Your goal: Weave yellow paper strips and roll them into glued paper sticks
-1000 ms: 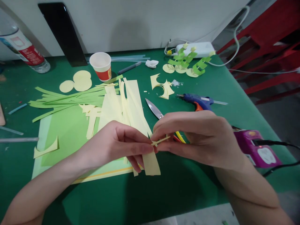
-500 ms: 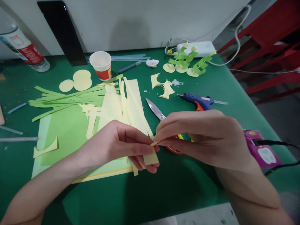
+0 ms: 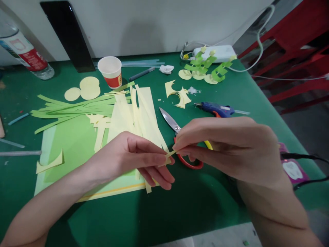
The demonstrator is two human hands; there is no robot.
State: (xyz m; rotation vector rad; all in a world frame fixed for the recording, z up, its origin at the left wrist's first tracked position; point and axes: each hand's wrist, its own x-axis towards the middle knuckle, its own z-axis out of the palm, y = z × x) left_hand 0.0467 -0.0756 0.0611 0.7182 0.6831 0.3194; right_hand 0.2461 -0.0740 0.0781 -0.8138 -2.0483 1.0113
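A small pale yellow paper strip stretches between my two hands, above the front right of the paper pile. My left hand pinches its left end between thumb and index finger, with the other fingers loosely spread below. From the right, my right hand grips the other end in its fingertips, which hide that end. Scissors with red and yellow handles lie under and beside my right hand, partly covered. Pale yellow paper strips lie on green paper sheets just beyond my left hand.
A blue glue gun lies beyond my right hand. At the back stand a paper cup, a bottle and a leaning black phone. Green paper sprigs on discs sit near a white power strip. A purple device with cables is at right.
My right hand has shifted slightly right, drawing out more of the strip. The paper flap under my left thumb has tilted and now shows nearly edge-on. Left hand is almost still.
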